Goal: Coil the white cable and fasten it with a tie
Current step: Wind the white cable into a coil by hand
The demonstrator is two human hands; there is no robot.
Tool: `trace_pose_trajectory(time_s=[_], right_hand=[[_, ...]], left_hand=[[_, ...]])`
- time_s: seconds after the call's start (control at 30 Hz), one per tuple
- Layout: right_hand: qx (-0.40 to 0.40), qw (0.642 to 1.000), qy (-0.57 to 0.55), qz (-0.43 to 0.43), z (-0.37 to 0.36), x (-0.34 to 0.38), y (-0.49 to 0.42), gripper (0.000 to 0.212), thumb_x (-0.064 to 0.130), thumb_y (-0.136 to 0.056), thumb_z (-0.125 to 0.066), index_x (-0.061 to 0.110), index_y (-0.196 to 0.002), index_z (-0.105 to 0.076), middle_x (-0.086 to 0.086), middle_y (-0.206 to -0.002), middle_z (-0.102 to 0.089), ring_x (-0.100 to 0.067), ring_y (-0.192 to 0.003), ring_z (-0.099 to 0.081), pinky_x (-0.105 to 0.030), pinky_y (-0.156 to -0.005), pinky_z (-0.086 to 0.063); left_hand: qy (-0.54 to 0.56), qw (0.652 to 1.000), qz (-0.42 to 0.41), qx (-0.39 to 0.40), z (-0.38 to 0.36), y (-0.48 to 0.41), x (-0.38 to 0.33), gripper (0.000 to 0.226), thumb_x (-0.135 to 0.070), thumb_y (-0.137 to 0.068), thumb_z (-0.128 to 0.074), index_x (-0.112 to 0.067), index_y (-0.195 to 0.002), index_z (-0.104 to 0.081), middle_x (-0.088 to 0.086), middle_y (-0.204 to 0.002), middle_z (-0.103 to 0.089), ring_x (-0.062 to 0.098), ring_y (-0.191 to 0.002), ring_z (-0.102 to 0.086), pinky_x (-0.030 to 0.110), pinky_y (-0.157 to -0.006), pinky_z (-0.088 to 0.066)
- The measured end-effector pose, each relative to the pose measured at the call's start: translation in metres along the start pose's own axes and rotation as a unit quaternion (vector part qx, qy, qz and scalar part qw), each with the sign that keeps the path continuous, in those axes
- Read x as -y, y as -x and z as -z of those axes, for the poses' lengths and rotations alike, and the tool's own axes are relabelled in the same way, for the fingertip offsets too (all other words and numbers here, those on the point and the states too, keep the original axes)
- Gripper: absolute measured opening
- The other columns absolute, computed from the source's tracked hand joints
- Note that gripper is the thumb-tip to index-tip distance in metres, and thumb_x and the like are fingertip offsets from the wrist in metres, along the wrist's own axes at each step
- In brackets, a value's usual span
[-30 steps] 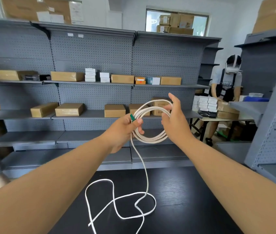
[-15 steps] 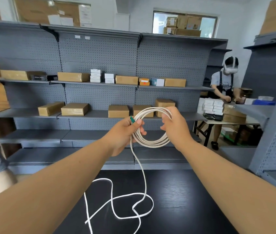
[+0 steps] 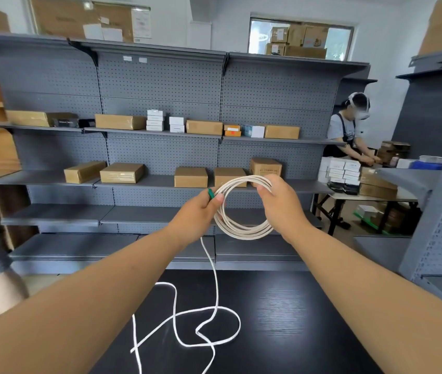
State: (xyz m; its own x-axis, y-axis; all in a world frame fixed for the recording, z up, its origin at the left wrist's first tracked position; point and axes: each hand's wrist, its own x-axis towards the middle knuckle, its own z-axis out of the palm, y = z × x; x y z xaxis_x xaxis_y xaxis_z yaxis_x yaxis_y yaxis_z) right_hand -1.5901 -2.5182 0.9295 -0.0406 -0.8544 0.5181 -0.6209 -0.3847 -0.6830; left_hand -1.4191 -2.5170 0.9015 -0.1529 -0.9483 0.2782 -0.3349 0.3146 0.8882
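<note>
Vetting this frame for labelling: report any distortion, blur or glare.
Head view: wide-angle distortion bows the top shelf; the window is bright; a soft sheen lies on the black table; the white cable, left hand and right hand are sharp.

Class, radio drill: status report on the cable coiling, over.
Left hand pinches white cable and green tie; right hand grips coil's top. Cable partly coiled, tail loose on black table. Tie unfastened; nothing blocking.

A stockroom or warehouse. Grey pegboard shelving [image 3: 160,85] holds cardboard boxes [image 3: 121,173]. Another person [image 3: 349,130] sorts packages at a table [image 3: 376,197].
</note>
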Motion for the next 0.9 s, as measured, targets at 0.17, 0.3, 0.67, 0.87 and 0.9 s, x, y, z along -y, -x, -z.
trace_pose_trajectory(time_s=[0.17,0.3,0.67,0.87,0.9], right_hand=[[-0.014,1.0,0.009,0.009,-0.006,-0.002,0.0,0.02,0.019,-0.098,-0.041,0.01,-0.107,-0.055,-0.009,-0.096,-0.056,-0.022,-0.085,-0.049,-0.029,-0.069,-0.033],[-0.036,0.998,-0.054,-0.006,-0.013,0.002,0.003,0.021,0.018,-0.098,-0.04,0.01,-0.11,-0.055,-0.004,-0.099,-0.056,-0.019,-0.089,-0.05,-0.029,-0.072,-0.035],[0.062,0.997,-0.035,0.011,-0.027,0.012,0.003,0.025,0.022,-0.095,-0.047,0.015,-0.119,-0.043,0.003,-0.091,-0.052,-0.013,-0.065,-0.056,-0.01,-0.048,-0.039],[0.055,0.995,-0.072,0.035,-0.042,0.015,0.001,0.054,0.023,-0.093,-0.052,0.026,-0.141,-0.027,-0.001,-0.124,-0.045,-0.02,-0.096,-0.058,-0.017,-0.061,-0.049],[0.053,0.994,-0.087,0.039,-0.044,0.016,0.001,0.054,0.023,-0.093,-0.051,0.028,-0.142,-0.027,-0.001,-0.128,-0.043,-0.02,-0.097,-0.058,-0.018,-0.063,-0.052]], left_hand=[[0.118,0.993,0.011,0.023,-0.003,0.003,-0.004,0.022,-0.032,-0.098,-0.039,-0.022,-0.104,-0.057,-0.004,-0.088,-0.07,0.017,-0.094,-0.063,0.04,-0.099,-0.046],[0.194,0.981,0.016,0.028,-0.002,0.004,-0.006,0.025,-0.033,-0.098,-0.039,-0.019,-0.101,-0.06,-0.002,-0.074,-0.068,0.02,-0.088,-0.062,0.045,-0.097,-0.043],[0.067,0.996,-0.023,-0.061,0.015,0.001,-0.003,0.022,-0.035,-0.099,-0.036,-0.021,-0.088,-0.049,-0.006,-0.065,-0.041,0.011,-0.054,-0.046,0.039,-0.075,-0.052],[-0.033,0.995,-0.043,-0.083,0.028,0.0,-0.004,0.02,-0.035,-0.099,-0.034,-0.021,-0.092,-0.047,-0.011,-0.077,-0.047,0.01,-0.061,-0.054,0.007,-0.044,-0.039],[-0.013,0.995,-0.042,-0.084,0.03,-0.001,-0.003,0.02,-0.034,-0.099,-0.034,-0.022,-0.09,-0.047,-0.011,-0.075,-0.046,0.01,-0.06,-0.053,0.011,-0.049,-0.043]])
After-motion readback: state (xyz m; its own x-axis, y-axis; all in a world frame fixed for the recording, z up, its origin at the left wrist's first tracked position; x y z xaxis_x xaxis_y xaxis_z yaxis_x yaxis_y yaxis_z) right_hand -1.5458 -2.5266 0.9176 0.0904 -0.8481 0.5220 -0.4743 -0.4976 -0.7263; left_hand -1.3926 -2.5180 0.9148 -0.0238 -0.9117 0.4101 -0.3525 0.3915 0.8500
